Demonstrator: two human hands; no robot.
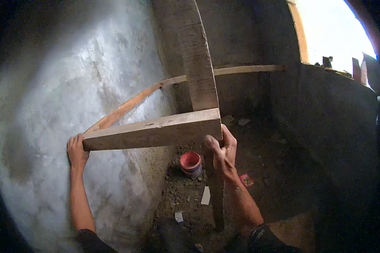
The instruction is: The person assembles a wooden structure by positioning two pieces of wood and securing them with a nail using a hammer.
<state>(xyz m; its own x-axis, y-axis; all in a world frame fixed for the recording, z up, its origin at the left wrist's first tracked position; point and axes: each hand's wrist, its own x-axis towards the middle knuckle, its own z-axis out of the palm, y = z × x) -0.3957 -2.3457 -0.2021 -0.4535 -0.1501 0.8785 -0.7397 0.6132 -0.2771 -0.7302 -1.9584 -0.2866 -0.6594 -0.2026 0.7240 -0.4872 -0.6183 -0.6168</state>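
Note:
A short horizontal wooden board (152, 130) crosses the middle of my view. My left hand (77, 149) grips its left end beside the pale plastered wall (38, 126). My right hand (223, 152) is wrapped around its right end, at an upright plank (198, 59) that rises behind it and runs down below. Behind these, a thin wooden batten (131, 103) runs along the left wall and across the back wall, partly hidden by the upright plank.
Below on the rubble floor are a red-rimmed bucket (190, 162), pale scraps (205, 195) and a small red item (246, 180). At upper right, a bright wood-framed opening (329, 29) has dark objects (327, 62) on its sill. The dark back wall (240, 33) meets another at right.

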